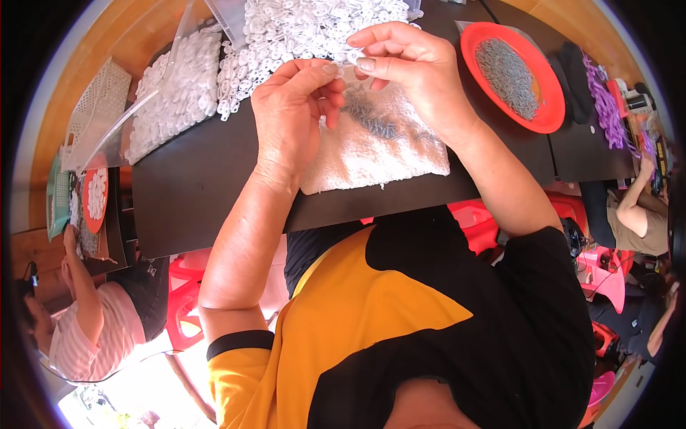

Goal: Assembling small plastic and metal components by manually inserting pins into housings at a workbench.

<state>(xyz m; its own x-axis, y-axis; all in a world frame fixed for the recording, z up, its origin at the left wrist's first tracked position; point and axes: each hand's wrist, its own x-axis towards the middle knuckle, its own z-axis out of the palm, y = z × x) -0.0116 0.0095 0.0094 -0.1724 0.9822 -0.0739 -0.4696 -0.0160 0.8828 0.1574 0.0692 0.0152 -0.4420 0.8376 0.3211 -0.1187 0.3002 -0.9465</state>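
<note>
Over the near edge of a heap of small white plastic pieces (pixel 307 32), my two hands meet. My left hand (pixel 289 118) is closed, thumb and forefinger pinched at a small white plastic piece, largely hidden by the fingertips. My right hand (pixel 421 75) pinches the small white plastic piece (pixel 353 56) from the other side with thumb and forefinger. Below the hands a pale towel (pixel 389 166) lies on the dark table (pixel 193 193). On the towel sits a loose pile of small grey metal pieces (pixel 371 120), too small to name exactly.
A red plate (pixel 549 107) of similar grey pieces stands at right. At left a clear bin (pixel 114 136) adjoins more white pieces. Purple strips (pixel 607 107) lie at far right. One person (pixel 100 314) works at left; others (pixel 636 222) are at right, near red chairs (pixel 186 300).
</note>
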